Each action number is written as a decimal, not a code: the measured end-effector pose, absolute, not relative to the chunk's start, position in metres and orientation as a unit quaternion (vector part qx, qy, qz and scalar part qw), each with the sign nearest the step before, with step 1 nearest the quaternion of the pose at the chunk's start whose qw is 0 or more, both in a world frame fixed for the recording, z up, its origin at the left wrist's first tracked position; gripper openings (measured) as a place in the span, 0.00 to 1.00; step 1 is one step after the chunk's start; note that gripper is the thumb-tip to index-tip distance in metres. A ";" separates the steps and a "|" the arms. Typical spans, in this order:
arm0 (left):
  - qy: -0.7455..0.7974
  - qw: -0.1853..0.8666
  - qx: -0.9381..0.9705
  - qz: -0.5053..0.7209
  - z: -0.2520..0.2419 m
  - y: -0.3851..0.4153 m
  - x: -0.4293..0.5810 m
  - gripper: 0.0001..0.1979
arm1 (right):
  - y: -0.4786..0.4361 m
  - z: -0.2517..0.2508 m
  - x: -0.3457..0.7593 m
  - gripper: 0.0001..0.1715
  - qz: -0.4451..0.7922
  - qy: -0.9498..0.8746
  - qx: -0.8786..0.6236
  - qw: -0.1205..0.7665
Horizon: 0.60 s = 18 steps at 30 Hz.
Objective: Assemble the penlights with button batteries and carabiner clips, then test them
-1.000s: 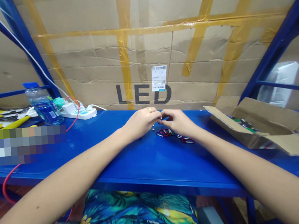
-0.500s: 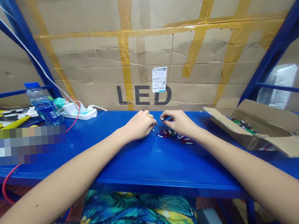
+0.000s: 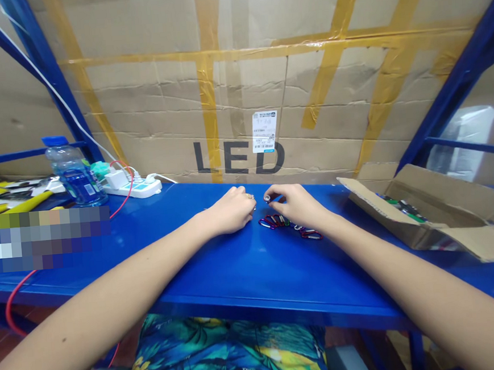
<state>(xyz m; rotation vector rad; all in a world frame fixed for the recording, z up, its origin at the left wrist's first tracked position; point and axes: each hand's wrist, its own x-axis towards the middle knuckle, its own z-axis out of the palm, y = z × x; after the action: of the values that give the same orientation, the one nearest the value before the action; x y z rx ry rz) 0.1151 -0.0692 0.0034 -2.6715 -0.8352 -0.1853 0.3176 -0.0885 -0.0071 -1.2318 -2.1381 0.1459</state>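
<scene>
My right hand pinches a small round silver-rimmed piece between thumb and forefinger, just above the blue table. Close to its left, my left hand is closed with the fingers curled down. Something small and shiny shows at its fingertips, too small to name. Below and beside my right hand lie several coloured carabiners, overlapping in a row. A red carabiner rests at the right end of the row, partly under my right wrist.
An open cardboard box with small coloured items stands at right. A blue-capped bottle and a white power strip are at the back left. A red cable crosses the table's left side. A large carton walls the back.
My left hand has come down slightly and drawn its fingers in. The tiny shiny piece on the table beneath its fingertips no longer shows there. My right hand keeps its pinch.
</scene>
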 end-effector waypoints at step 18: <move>-0.182 0.089 -0.931 -0.304 0.003 -0.067 0.118 0.10 | -0.094 -0.003 0.312 0.06 0.183 -0.796 -0.445 0.367</move>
<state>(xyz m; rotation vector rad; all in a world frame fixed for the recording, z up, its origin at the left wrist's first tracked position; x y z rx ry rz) 0.1177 -0.0672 0.0028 -2.7697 -0.5411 -0.9036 0.3117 -0.0940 -0.0034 -1.1445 -2.0454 0.4699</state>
